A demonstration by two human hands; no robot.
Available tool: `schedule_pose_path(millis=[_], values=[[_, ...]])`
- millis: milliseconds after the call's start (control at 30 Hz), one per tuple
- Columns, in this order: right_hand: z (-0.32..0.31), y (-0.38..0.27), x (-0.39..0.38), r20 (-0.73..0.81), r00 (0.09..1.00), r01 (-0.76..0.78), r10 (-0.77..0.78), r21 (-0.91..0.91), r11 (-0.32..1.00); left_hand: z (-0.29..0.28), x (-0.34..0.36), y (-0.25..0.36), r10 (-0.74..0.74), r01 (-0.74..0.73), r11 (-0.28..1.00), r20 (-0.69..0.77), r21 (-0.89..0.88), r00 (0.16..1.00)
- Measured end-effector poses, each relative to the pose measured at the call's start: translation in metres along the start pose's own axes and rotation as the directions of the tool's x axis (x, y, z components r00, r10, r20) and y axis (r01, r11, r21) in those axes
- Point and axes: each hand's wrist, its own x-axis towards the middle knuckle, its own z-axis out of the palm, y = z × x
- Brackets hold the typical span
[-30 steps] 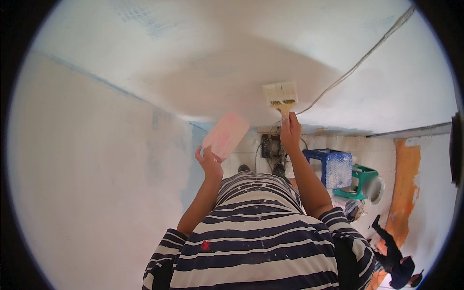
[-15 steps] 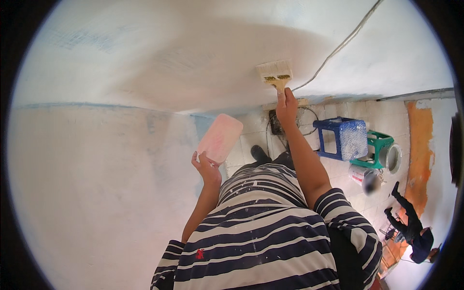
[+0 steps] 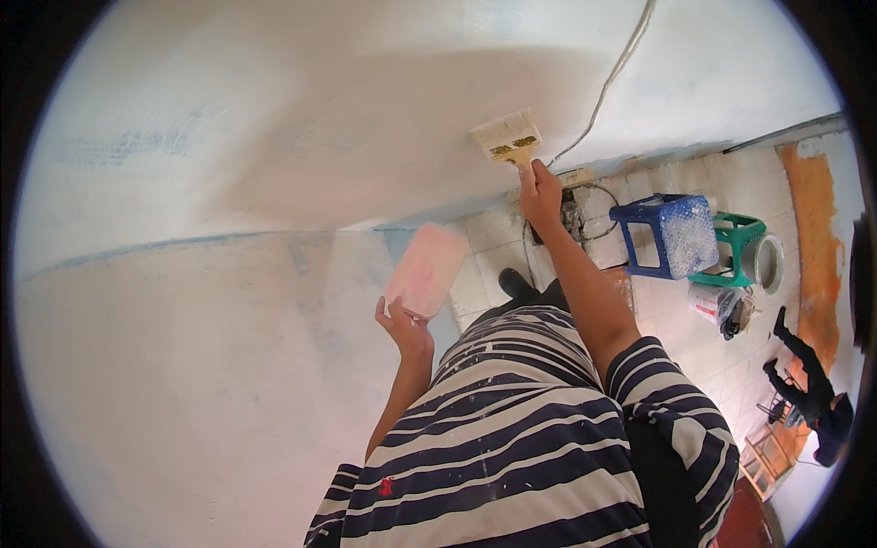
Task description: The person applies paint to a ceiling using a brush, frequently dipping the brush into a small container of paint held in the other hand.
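The broad white-painted wall (image 3: 274, 137) fills most of what I see, with faint blue patches showing through and a thin bluish line where it bends into a second whitish surface on my left. Below me is my navy-and-white striped shirt (image 3: 512, 438), flecked with paint. Past it, a floor of pale square tiles (image 3: 676, 301) runs along the foot of the wall, and on it stand a blue plastic stool with a mesh-like top (image 3: 671, 236) and, just beside it, a green plastic stool (image 3: 735, 247); a round grey bucket (image 3: 769, 263) sits next to that. A thin white cable (image 3: 610, 78) hangs down the wall towards the floor. My left hand (image 3: 404, 327) is raised at chest height, fingers curled and pinching the lower edge of a flat, pale pink rectangular tray (image 3: 426, 271), which tilts upward and stands clear of the wall. My right hand (image 3: 541, 192) reaches farther out with the arm stretched, closed in a firm fist around the wooden handle of a wide flat paintbrush with pale bristles (image 3: 505, 137). The bristles press against the white wall, just left of the cable, with the handle pointing back down into my grip.
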Motion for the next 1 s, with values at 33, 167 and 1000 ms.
schedule_pose_path(millis=[33,167,1000], values=[[-0.001,0.004,-0.001,-0.022,0.999,0.033,-0.034,-0.033,0.999,-0.002,-0.001,0.0,0.007,-0.007,1.0,0.007,0.006,1.0],[-0.003,-0.002,-0.012,-0.048,0.998,0.034,-0.028,0.131,0.991,0.001,0.001,0.006,0.011,-0.01,0.999,-0.03,0.037,0.999],[0.005,-0.029,0.002,-0.114,0.979,0.181,-0.169,0.113,0.977,-0.012,0.006,0.001,0.053,-0.049,0.997,0.062,-0.055,0.997]])
